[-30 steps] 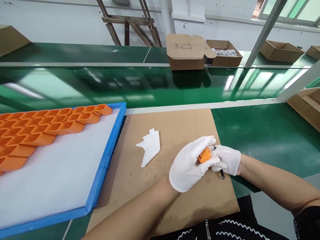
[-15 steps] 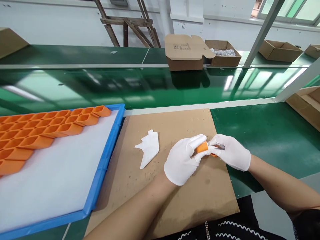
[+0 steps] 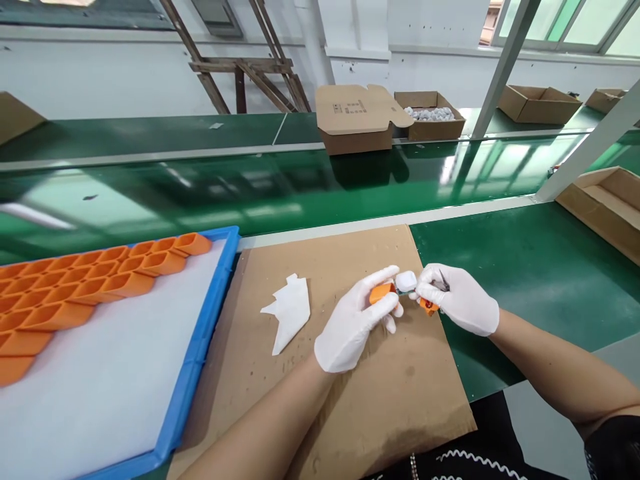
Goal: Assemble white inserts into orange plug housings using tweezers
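Observation:
Over the cardboard sheet, my left hand (image 3: 350, 320) in a white glove grips an orange casing (image 3: 382, 293) between thumb and fingers. A rounded white piece (image 3: 406, 281) sits at the casing's right end, between the two hands. My gloved right hand (image 3: 456, 299) is closed around metal tweezers (image 3: 444, 283), most of which are hidden. Under its fingers shows a small orange part (image 3: 428, 306) with a dark red spot; whether it is joined to the casing I cannot tell. A torn white paper piece (image 3: 291, 313) lies left of my hands.
On the left is a blue-rimmed tray (image 3: 197, 360) with rows of hollow orange casings (image 3: 75, 283). The brown cardboard sheet (image 3: 360, 413) covers the green bench. Beyond it stand an open-lidded carton (image 3: 355, 140), a box of small white items (image 3: 433, 127) and another box (image 3: 607, 207).
My hands have drawn slightly apart, and the white piece now shows between them. The left fingers have shifted on the orange casing. The camera view has tilted up a little.

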Demonstrator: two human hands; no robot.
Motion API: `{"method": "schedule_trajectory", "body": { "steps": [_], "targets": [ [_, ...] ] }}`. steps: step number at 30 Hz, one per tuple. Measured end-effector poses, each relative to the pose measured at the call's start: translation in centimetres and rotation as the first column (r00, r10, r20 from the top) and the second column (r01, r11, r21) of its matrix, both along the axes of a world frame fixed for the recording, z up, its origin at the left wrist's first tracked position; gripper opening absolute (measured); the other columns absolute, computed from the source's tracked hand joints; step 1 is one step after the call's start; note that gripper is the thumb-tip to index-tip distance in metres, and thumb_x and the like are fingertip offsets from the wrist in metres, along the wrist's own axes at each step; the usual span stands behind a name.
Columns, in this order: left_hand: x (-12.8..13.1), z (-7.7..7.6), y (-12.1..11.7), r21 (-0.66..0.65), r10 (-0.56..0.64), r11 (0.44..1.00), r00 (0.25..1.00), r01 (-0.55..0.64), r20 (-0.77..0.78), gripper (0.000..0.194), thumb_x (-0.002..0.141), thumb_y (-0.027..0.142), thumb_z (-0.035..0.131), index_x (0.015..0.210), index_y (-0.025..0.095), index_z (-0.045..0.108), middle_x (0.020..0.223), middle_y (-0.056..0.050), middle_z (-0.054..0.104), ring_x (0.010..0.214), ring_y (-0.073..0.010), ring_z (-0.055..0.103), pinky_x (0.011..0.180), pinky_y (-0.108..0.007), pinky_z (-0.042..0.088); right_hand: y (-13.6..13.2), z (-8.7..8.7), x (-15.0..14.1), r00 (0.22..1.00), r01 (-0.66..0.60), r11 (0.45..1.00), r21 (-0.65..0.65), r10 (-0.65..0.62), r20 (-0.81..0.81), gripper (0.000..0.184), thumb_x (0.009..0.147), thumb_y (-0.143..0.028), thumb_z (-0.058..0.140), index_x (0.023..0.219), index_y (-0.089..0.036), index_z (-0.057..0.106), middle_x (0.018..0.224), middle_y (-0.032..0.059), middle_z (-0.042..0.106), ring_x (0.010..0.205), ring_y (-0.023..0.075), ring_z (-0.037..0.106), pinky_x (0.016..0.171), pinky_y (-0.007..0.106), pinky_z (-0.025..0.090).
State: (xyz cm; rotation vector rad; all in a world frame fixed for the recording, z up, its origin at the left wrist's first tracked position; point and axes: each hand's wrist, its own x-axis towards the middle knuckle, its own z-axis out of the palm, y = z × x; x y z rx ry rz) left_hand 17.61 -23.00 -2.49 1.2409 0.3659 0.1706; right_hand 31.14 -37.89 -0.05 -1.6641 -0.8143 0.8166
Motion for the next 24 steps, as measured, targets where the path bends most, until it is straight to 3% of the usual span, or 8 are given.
{"method": "schedule_trajectory", "body": {
  "steps": [3, 6, 8, 10, 14, 16, 19, 24],
  "targets": [
    [0.0, 0.2, -0.6, 0.033, -0.024, 0.999, 0.999, 0.025, -0.029, 0.049, 0.079, 0.044, 0.08, 0.118, 0.017, 0.067, 0.092, -0.006, 0.065, 0.066, -0.0126, 0.06, 0.049, -0.023, 0.05, 0.0, -0.3, -0.6, 0.998, -0.059, 0.996, -0.069, 0.059, -0.002, 0.024, 0.085, -0.04, 0.062, 0.072, -0.02, 0.056, 0.068, 0.0022, 0.063, 0.06, 0.0142, 0.056, 0.06, 0.028, 0.046],
    [0.2, 0.2, -0.9, 0.084, 0.053, 0.995, 0.998, -0.05, -0.033, 0.037, 0.08, 0.045, 0.079, 0.101, 0.016, 0.07, 0.081, -0.004, 0.063, 0.061, -0.0117, 0.057, 0.05, -0.024, 0.05, -0.1, -0.6, -1.0, 0.97, 0.02, 0.994, -0.107, 0.007, 0.242, 0.019, 0.088, -0.035, 0.061, 0.079, -0.02, 0.066, 0.079, 0.0054, 0.07, 0.068, 0.0174, 0.063, 0.065, 0.03, 0.051],
    [0.3, 0.2, -0.8, 0.116, 0.102, 0.989, 0.994, -0.097, -0.042, 0.037, 0.082, 0.047, 0.076, 0.1, 0.016, 0.07, 0.077, -0.003, 0.063, 0.059, -0.0114, 0.055, 0.053, -0.025, 0.05, -0.3, -0.7, -1.3, 0.864, 0.153, 0.987, -0.042, -0.113, 0.491, 0.023, 0.091, -0.035, 0.062, 0.107, -0.022, 0.073, 0.107, 0.0084, 0.074, 0.08, 0.0199, 0.068, 0.07, 0.031, 0.054],
    [0.3, 0.1, -0.6, 0.156, 0.104, 0.983, 0.993, -0.094, -0.052, 0.038, 0.086, 0.05, 0.073, 0.102, 0.016, 0.07, 0.072, -0.002, 0.063, 0.056, -0.0109, 0.053, 0.054, -0.025, 0.049, -0.4, -0.7, -1.7, 0.742, 0.176, 0.984, 0.015, -0.142, 0.655, 0.041, 0.095, -0.036, 0.059, 0.134, -0.026, 0.065, 0.136, 0.0086, 0.066, 0.091, 0.0212, 0.07, 0.075, 0.032, 0.056],
    [0.0, -0.2, -0.7, 0.218, 0.066, 0.974, 0.997, -0.056, -0.038, 0.037, 0.09, 0.051, 0.068, 0.105, 0.017, 0.071, 0.068, 0.001, 0.062, 0.055, -0.0109, 0.052, 0.057, -0.026, 0.048, -0.5, -0.9, -2.4, 0.623, -0.014, 0.997, -0.074, 0.067, 0.779, 0.041, 0.102, -0.034, 0.048, 0.139, -0.029, 0.064, 0.151, 0.0056, 0.054, 0.093, 0.0206, 0.073, 0.072, 0.03, 0.056],
    [-0.1, -0.3, -0.7, 0.232, 0.084, 0.97, 0.996, -0.074, -0.033, 0.038, 0.09, 0.05, 0.068, 0.11, 0.017, 0.07, 0.069, 0.001, 0.062, 0.055, -0.0113, 0.052, 0.057, -0.027, 0.048, -0.4, -1.1, -2.5, 0.663, -0.05, 0.997, -0.062, 0.079, 0.744, 0.04, 0.102, -0.033, 0.048, 0.137, -0.029, 0.066, 0.149, 0.0041, 0.056, 0.1, 0.0211, 0.072, 0.078, 0.03, 0.056],
    [-0.1, -0.2, -0.6, 0.232, 0.051, 0.972, 0.999, -0.048, -0.004, 0.038, 0.09, 0.049, 0.069, 0.111, 0.017, 0.069, 0.072, 0.0, 0.063, 0.057, -0.0116, 0.053, 0.06, -0.028, 0.05, -0.3, -1.6, -2.2, 0.802, -0.003, 0.999, 0.033, -0.017, 0.597, 0.044, 0.096, -0.031, 0.059, 0.14, -0.028, 0.064, 0.142, 0.0052, 0.063, 0.106, 0.0212, 0.07, 0.091, 0.03, 0.055],
    [-0.3, -0.6, -0.4, 0.272, 0.006, 0.962, 0.999, -0.018, 0.046, 0.04, 0.089, 0.048, 0.071, 0.115, 0.019, 0.066, 0.082, -0.003, 0.069, 0.067, -0.0149, 0.061, 0.066, -0.031, 0.056, -0.3, -1.8, -1.6, 0.863, -0.007, 0.998, 0.06, -0.024, 0.504, 0.048, 0.091, -0.022, 0.061, 0.138, -0.03, 0.065, 0.094, 0.0012, 0.075, 0.079, 0.0173, 0.068, 0.078, 0.03, 0.056]
  ]
}}
